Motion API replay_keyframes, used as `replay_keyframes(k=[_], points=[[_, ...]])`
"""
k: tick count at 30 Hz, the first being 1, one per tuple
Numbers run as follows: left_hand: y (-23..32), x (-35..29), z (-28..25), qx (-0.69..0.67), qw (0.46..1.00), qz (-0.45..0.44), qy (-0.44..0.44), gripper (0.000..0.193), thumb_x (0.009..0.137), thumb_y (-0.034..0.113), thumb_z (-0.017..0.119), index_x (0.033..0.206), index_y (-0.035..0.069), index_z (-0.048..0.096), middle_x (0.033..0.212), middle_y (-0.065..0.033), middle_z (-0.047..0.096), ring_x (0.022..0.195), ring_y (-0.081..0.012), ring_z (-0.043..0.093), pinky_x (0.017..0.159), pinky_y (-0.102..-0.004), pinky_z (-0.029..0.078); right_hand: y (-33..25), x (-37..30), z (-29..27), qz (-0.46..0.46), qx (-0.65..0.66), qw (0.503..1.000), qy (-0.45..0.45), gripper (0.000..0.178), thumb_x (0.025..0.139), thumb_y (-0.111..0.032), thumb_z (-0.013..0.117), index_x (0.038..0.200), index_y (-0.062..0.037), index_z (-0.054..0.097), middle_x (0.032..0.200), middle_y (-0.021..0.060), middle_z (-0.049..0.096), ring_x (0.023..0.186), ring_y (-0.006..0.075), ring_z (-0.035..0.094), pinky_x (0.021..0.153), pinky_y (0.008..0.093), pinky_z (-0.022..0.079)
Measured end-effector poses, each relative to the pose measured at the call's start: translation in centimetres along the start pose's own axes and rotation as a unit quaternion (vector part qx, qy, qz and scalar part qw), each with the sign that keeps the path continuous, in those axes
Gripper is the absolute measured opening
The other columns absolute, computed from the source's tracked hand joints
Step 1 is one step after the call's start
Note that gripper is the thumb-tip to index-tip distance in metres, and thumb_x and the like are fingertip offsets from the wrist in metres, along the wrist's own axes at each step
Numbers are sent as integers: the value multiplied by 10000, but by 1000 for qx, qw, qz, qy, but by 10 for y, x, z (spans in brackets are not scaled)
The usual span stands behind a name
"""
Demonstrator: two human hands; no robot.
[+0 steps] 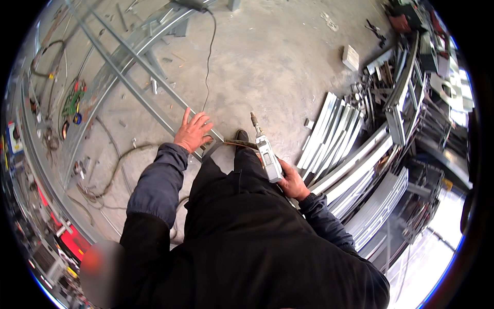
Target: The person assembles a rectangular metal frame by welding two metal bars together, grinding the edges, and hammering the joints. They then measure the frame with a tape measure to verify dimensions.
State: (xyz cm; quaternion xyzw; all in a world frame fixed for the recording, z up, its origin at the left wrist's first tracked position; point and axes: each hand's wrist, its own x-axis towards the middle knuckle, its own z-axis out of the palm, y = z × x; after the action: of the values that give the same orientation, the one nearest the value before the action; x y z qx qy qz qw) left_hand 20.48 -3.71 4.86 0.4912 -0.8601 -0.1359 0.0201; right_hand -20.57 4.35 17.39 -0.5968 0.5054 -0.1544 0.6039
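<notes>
My right hand (pixel 294 183) is wrapped round the body of a welding gun (pixel 267 156). The gun is pale grey and boxy, with a narrow brass-coloured nozzle pointing away from me. With its fingers spread, my left hand (pixel 193 132) is at the near end of a long metal frame (pixel 123 77). Its palm side is hidden, so I cannot tell how firmly it touches the metal. The frame has two parallel grey rails and runs away to the far left. A dark hose (pixel 242 143) passes between my legs and the gun.
A thick hose (pixel 126 153) and a thin black cable (pixel 209 56) lie on the concrete floor. White metal profiles (pixel 334 129) are stacked at the right, beside a loaded rack (pixel 396 126). A pale block (pixel 351 57) stands at the far right. Red equipment (pixel 72 239) is at the lower left.
</notes>
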Motion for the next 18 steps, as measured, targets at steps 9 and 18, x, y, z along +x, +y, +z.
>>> replay_keyframes(k=[9, 18], points=[[5, 3, 2, 4, 999, 17, 43, 481, 883, 417, 783, 1279, 187, 636, 1305, -3, 563, 1432, -234, 436, 1268, -700, 148, -36, -33, 110, -22, 68, 984, 166, 545, 1012, -242, 657, 1477, 14, 531, 1347, 230, 669, 1277, 328, 649, 1100, 389, 478], [5, 5, 0, 17, 999, 23, 38, 470, 880, 427, 787, 1246, 180, 625, 1264, 5, 567, 1362, -235, 465, 1262, -702, 143, -53, -57, 178, 9, 174, 952, 253, 442, 1018, -75, 577, 1449, 18, 540, 1214, 69, 683, 1027, 141, 667, 920, 304, 540]])
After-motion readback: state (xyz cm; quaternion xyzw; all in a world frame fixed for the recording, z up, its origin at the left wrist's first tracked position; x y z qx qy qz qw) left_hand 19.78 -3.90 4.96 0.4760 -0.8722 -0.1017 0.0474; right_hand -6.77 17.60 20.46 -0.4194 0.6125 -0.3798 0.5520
